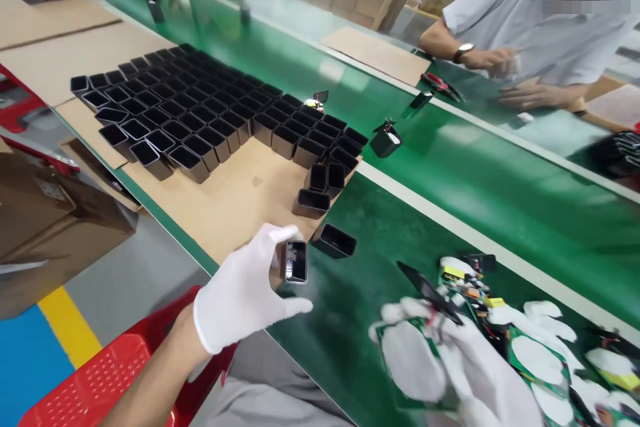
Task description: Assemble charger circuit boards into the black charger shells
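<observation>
at our far left sits a red stool (95, 370), its plastic dimpled. next, ranks of black cases (195, 110), open-topped, thin-walled and round-cornered, stand on a tan cardboard sheet (245, 180). our gloved left hand (245, 290) is spread, thumb well clear, around a single black case (297, 261) at the sheet's near corner; its fingers are partly hidden, so we cannot tell whether they grip. that case looks light, stiff and a bit slippery under fabric gloves; we would pinch its broad walls. on the green desk (370, 220), to the right, a padded circuit board (413, 361) and a flat black piece (427, 290) are in our right hand (477, 367), closed around the board and blurred. the board seems fragile, best taken by its edges. rightmost lies a heap of wired boards (540, 357) with soft-looking white pads.
</observation>
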`<state>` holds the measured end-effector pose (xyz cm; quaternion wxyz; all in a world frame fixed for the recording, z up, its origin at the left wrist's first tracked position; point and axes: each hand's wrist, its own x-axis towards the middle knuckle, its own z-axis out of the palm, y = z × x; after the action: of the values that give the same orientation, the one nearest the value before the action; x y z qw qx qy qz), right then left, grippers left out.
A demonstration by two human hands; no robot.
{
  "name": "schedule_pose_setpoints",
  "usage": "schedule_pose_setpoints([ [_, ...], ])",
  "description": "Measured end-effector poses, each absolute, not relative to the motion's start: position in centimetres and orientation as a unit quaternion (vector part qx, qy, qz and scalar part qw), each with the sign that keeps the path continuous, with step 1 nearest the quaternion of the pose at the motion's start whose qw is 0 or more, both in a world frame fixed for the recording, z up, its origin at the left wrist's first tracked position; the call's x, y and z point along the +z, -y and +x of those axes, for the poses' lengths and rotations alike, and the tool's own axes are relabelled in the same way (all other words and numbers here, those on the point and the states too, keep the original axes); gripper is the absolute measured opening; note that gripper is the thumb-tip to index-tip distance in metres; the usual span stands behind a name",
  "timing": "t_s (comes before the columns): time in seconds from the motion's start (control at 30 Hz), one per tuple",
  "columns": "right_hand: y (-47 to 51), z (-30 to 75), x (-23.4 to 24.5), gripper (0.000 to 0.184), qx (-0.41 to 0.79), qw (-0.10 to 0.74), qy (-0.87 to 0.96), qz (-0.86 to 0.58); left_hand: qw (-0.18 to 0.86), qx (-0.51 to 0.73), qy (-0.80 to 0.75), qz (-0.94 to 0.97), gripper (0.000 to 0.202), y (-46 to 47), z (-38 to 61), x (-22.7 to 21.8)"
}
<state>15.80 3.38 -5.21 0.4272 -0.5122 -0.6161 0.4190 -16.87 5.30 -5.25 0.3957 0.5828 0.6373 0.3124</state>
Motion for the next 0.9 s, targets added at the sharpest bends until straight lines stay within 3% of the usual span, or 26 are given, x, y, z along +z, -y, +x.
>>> schedule_pose_setpoints([
  [0.1,-4.8,11.1,-5.0,0.049,0.489,0.452,0.594,-0.452,0.411,0.311,-0.631,0.580,0.056,-6.1,-17.5,-5.6],
  [0.23,-7.2,7.5,-2.7,0.046,0.516,0.447,0.602,-0.414,0.415,0.338,-0.617,0.577,0.057,-5.9,-17.5,-5.9],
  [0.4,-9.2,4.7,-0.7,0.040,0.535,0.376,0.653,-0.381,0.417,0.345,-0.601,0.589,0.061,-5.8,-17.7,-6.2],
  [0.5,-9.9,4.0,-1.6,0.049,0.500,0.349,0.686,-0.398,0.415,0.345,-0.592,0.598,0.059,-6.1,-18.0,-6.5],
  [0.67,-9.9,3.9,-3.4,0.044,0.510,0.335,0.684,-0.400,0.418,0.342,-0.575,0.615,0.063,-6.3,-18.2,-6.7],
  [0.9,-9.6,3.7,-4.0,0.055,0.496,0.340,0.702,-0.382,0.421,0.319,-0.570,0.629,0.057,-6.4,-18.5,-6.3],
])
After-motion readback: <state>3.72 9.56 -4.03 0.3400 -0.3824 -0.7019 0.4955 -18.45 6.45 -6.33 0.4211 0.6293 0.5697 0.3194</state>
